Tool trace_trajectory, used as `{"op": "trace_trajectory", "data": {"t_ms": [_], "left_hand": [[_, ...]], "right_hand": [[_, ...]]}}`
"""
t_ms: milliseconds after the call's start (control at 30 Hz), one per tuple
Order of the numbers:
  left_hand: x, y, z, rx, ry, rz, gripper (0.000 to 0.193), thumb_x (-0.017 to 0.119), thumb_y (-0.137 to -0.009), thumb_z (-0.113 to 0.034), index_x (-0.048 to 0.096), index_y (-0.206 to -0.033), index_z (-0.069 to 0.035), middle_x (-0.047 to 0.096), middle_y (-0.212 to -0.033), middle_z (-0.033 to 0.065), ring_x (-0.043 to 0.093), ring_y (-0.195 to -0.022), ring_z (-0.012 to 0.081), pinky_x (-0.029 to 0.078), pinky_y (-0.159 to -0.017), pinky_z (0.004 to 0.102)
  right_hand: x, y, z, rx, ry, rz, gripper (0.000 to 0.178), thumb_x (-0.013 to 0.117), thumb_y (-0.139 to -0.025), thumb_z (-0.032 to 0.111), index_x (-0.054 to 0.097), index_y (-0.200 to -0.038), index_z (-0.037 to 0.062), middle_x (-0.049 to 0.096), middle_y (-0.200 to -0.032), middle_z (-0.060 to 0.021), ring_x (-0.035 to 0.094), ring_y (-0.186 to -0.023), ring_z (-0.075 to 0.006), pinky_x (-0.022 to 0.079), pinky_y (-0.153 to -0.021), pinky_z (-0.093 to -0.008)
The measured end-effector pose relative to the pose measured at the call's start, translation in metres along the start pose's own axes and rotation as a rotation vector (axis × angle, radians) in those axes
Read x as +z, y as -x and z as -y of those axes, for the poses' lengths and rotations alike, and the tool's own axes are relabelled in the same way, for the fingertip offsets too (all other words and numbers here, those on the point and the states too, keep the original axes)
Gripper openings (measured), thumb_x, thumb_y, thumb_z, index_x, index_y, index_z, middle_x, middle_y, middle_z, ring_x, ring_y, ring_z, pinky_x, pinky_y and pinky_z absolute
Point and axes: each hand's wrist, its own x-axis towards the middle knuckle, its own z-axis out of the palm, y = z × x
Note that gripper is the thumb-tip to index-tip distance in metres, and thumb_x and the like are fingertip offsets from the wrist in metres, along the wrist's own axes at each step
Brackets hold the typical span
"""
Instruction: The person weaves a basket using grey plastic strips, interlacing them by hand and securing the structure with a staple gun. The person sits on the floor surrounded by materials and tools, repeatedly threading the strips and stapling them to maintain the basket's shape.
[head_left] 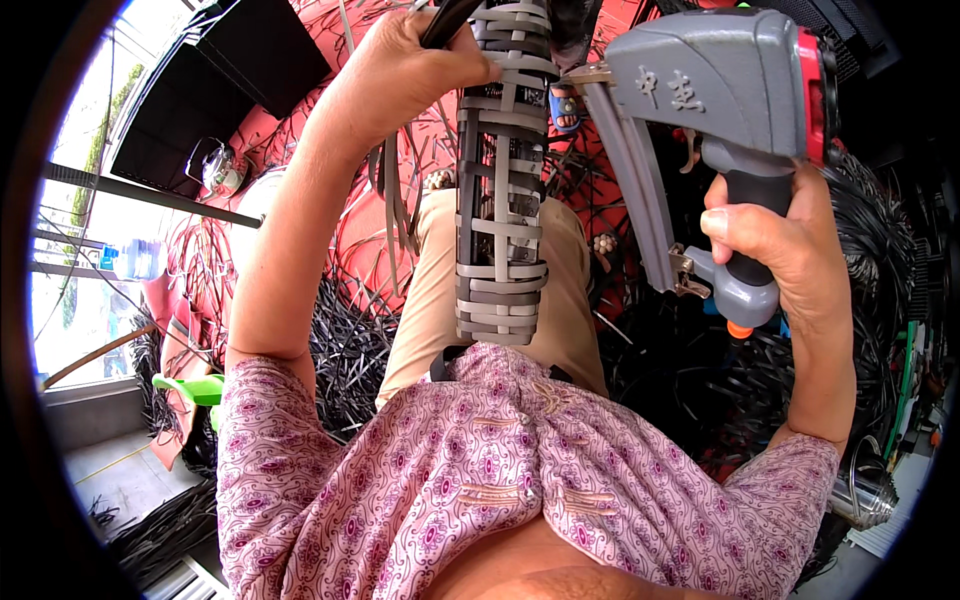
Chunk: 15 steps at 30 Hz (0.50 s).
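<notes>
Head view: from here, the right hand [790,225] grips the grey nail gun [710,80]; the left hand [415,75] clasps a dark strip [447,24] beside the woven frame [503,240] over the lap [425,270] (best keep fingers clear).

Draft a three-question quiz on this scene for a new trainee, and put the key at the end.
1. Which of the wearer's hands grips the grey pistol-handled tool?
2. True or false: the left hand is at the part of the woven piece near the picture's top edge.
3. The wearer's trousers are: a) tan, b) black, c) bright blue.

Key: 1. The right hand. 2. True. 3. a.
</notes>
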Motion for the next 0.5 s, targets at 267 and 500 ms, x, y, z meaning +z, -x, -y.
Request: {"op": "trace_trajectory", "data": {"t_ms": [267,500], "left_hand": [[-0.001,0.003,-0.005,0.018,-0.079,0.027,0.021,0.068,-0.077,-0.009,0.051,-0.065,-0.005,0.041,-0.061,-0.0071,0.038,-0.060,0.0037,0.033,-0.056,0.0241],[0.004,0.010,-0.013,0.045,-0.129,-0.014,0.021,0.068,-0.076,-0.008,0.051,-0.066,-0.004,0.041,-0.059,-0.0062,0.038,-0.059,0.0039,0.034,-0.054,0.0244]], "right_hand": [[-0.012,-0.011,-0.001,-0.017,0.054,0.134,0.042,0.073,-0.069,-0.002,0.056,-0.107,0.0016,0.061,-0.078,-0.0028,0.060,-0.068,-0.0109,0.047,-0.062,-0.0259],[-0.016,-0.014,0.002,0.023,0.013,0.195,0.035,0.075,-0.069,0.000,0.060,-0.101,0.0020,0.061,-0.078,-0.0022,0.059,-0.068,-0.0108,0.047,-0.064,-0.0262]]}}
